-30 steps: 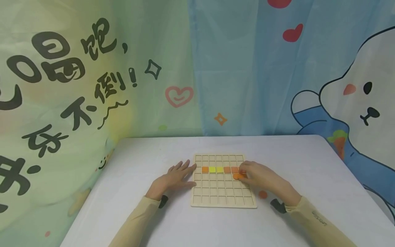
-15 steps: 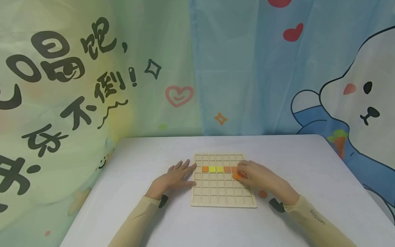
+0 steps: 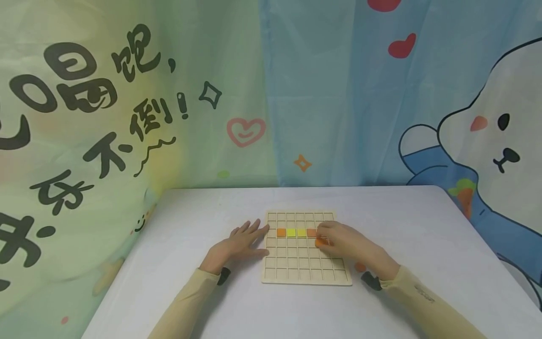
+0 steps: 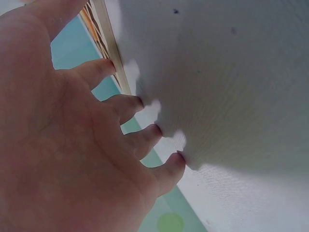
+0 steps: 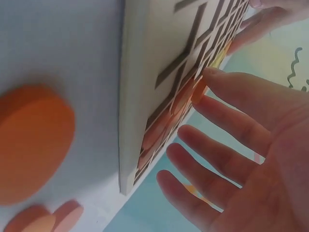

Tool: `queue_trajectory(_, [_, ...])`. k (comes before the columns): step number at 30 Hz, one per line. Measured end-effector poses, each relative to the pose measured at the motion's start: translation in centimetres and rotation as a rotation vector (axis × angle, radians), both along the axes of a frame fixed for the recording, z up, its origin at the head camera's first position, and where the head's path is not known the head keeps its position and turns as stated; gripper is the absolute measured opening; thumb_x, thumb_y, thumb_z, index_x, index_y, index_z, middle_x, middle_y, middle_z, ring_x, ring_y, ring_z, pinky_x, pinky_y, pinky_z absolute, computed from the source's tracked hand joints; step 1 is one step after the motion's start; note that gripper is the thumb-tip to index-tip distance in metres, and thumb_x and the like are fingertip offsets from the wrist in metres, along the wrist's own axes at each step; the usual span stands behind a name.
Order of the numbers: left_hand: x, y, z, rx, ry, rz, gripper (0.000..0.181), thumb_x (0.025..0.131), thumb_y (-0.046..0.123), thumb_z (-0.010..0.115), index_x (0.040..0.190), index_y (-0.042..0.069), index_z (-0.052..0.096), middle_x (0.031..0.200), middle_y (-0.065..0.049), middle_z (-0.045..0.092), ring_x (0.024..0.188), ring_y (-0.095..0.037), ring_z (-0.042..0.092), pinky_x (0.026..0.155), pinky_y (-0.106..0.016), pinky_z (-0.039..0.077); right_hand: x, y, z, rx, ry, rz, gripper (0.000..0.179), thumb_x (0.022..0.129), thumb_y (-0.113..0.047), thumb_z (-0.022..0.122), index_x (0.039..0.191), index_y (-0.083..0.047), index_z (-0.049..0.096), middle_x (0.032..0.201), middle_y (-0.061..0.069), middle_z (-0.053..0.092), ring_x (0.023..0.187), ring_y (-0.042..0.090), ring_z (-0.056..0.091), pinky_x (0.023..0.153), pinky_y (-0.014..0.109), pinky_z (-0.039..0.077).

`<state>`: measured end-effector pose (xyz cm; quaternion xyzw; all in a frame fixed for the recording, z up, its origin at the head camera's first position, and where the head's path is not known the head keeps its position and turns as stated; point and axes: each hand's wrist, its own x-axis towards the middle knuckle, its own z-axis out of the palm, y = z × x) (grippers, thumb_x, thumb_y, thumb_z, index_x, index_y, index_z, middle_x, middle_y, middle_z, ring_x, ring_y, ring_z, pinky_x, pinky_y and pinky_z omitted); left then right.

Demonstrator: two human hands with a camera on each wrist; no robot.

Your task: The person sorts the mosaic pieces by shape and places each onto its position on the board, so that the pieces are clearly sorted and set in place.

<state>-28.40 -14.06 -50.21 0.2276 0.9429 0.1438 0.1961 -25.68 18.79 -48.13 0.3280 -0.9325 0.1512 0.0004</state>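
Note:
A pale wooden grid board lies on the table. Across one row sit an orange square, two yellow squares and a darker orange square. My right hand is over the board's right half. Its thumb and index finger pinch an orange piece, its other fingers spread apart. More orange pieces show in the grid in the right wrist view; the hand covers them in the head view. My left hand has its fingers spread, touching the board's left edge with thumb and index fingertips.
On the white table, an orange disc lies right of the board, partly under my right wrist. The right wrist view shows a few more orange pieces near that disc. A printed curtain hangs behind the table.
My right hand has slid a little to the left over the board, carrying the orange piece with it. My left hand stays at the board's left edge.

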Motion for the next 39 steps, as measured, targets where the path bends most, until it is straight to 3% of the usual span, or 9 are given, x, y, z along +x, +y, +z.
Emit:
queue_trajectory(5, [0.0,0.0,-0.1,-0.014,0.011,-0.003,0.081,0.095,0.064,0.054,0.161,0.030,0.023,0.170,-0.007,0.013,0.157,-0.036,0.008,0.126,-0.058,0.012,-0.2,-0.5,-0.4,-0.006,0.030,0.015,0.007,0.093,-0.018,0.072,0.089,-0.017,0.067,0.097,-0.003,0.064,0.083,0.012,0.055,0.072,0.030,0.051])
queue_trajectory(13, [0.1,0.1,0.0,-0.016,0.000,0.003,0.082,0.094,0.063,0.056,0.161,0.030,0.023,0.170,-0.007,0.013,0.157,-0.036,0.008,0.126,-0.058,0.011,-0.4,-1.2,-0.5,-0.011,0.049,0.046,0.012,0.092,-0.016,0.071,0.102,-0.009,0.071,0.090,-0.003,0.061,0.076,0.009,0.048,0.070,0.029,0.048])
queue_trajectory(20, [0.0,0.0,0.0,-0.013,0.006,0.007,0.081,0.094,0.064,0.055,0.161,0.030,0.023,0.170,-0.007,0.013,0.157,-0.036,0.008,0.126,-0.058,0.012,-0.6,-1.3,-0.7,-0.001,0.059,0.043,0.013,0.092,-0.016,0.072,0.103,-0.010,0.072,0.088,-0.005,0.060,0.072,0.007,0.047,0.067,0.027,0.047])
queue_trajectory(28, [0.2,0.0,0.3,-0.001,0.003,-0.005,0.081,0.095,0.062,0.056,0.161,0.028,0.023,0.170,-0.008,0.013,0.157,-0.037,0.008,0.126,-0.059,0.011,-0.6,-1.2,-0.9,0.009,0.056,-0.001,0.015,0.092,-0.020,0.073,0.105,-0.012,0.073,0.102,0.000,0.070,0.079,0.009,0.057,0.069,0.029,0.053])
queue_trajectory(39, [0.2,0.0,0.1,0.001,0.010,0.004,0.081,0.094,0.063,0.056,0.161,0.028,0.025,0.170,-0.008,0.014,0.157,-0.037,0.009,0.126,-0.059,0.013,-0.5,-1.3,-0.8,0.018,0.057,-0.009,0.014,0.092,-0.021,0.074,0.102,-0.012,0.073,0.100,-0.001,0.068,0.077,0.009,0.052,0.068,0.029,0.049])
